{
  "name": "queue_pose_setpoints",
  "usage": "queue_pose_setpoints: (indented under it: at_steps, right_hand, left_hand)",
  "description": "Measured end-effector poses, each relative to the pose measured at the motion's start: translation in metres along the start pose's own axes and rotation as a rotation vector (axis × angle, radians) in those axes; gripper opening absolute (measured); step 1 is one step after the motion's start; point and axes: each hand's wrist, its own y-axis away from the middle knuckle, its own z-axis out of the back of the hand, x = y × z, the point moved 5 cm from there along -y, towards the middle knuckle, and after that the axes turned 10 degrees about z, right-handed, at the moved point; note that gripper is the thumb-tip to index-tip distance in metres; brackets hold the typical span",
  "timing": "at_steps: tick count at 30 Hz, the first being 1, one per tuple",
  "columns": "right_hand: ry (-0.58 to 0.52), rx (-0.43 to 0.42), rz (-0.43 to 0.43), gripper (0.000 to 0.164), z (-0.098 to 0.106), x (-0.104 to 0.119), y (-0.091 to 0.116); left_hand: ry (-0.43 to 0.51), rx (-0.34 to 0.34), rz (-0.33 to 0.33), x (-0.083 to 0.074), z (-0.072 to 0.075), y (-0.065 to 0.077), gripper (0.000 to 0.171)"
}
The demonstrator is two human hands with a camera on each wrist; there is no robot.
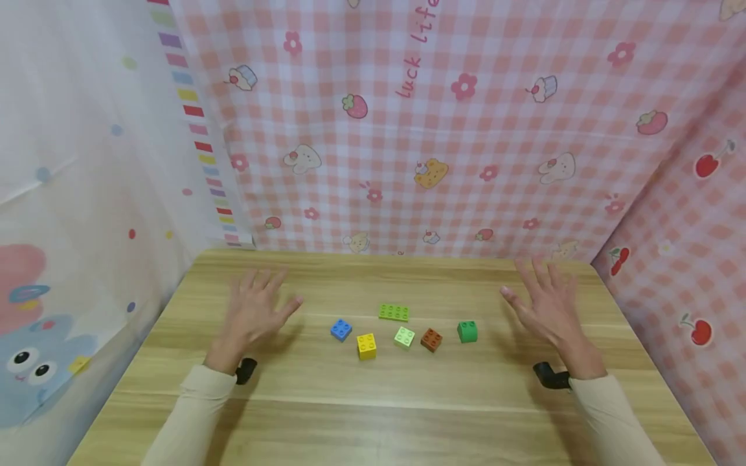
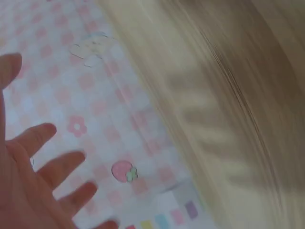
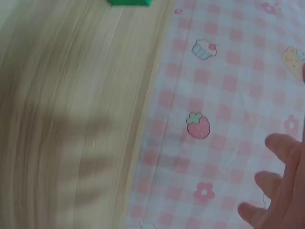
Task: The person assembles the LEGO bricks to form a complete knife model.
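Note:
My left hand [image 1: 254, 312] hovers over the left side of the table, fingers spread and holding nothing. Nearest to it is a blue toy brick [image 1: 341, 330], with a yellow brick [image 1: 366, 347] just to the right. On the other side, my right hand [image 1: 544, 307] is likewise spread and bare, its thumb towards the green curved-top brick [image 1: 467, 331]. Between the hands also lie a lime-green long brick [image 1: 394, 312], a pale green brick [image 1: 405, 337] and a brown brick [image 1: 431, 340]. In the right wrist view, part of the green brick [image 3: 131, 2] shows at the top edge.
The bricks lie apart on a wooden table [image 1: 373, 427]. A pink checked cloth [image 1: 408, 142] hangs along its back edge. White cloth [image 1: 87, 194] hangs at the left, and a checked cherry-print cloth [image 1: 688, 285] at the right. Each wrist wears a black mount [image 1: 550, 376].

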Motion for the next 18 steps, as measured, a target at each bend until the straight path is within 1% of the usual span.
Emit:
queue_pose_setpoints:
  at_steps: [3, 6, 8, 9, 10, 13, 18]
  right_hand:
    - [-0.099, 0.01, 0.018, 0.07, -0.007, 0.003, -0.003]
    - [-0.22, 0.009, 0.038, 0.065, -0.015, 0.008, -0.006]
    - [-0.277, 0.003, 0.058, 0.062, -0.021, 0.011, -0.009]
    - [-0.307, 0.003, 0.066, 0.06, -0.023, 0.014, -0.01]
    - [-0.331, 0.009, 0.067, 0.06, -0.026, 0.016, -0.012]
    - [-0.394, 0.034, 0.068, 0.058, -0.033, 0.023, -0.016]
    - [-0.496, 0.099, 0.051, 0.057, -0.048, 0.037, -0.023]
  left_hand:
    - [0.179, 0.098, -0.017, -0.009, -0.007, 0.002, 0.073]
    - [0.386, 0.232, -0.037, -0.018, -0.016, 0.003, 0.074]
    - [0.491, 0.327, -0.033, -0.023, -0.023, 0.005, 0.074]
    - [0.528, 0.365, -0.034, -0.026, -0.027, 0.006, 0.074]
    - [0.558, 0.399, -0.028, -0.028, -0.031, 0.007, 0.074]
    - [0.598, 0.476, -0.009, -0.032, -0.04, 0.009, 0.076]
    - [0.627, 0.539, 0.003, -0.036, -0.051, 0.011, 0.078]
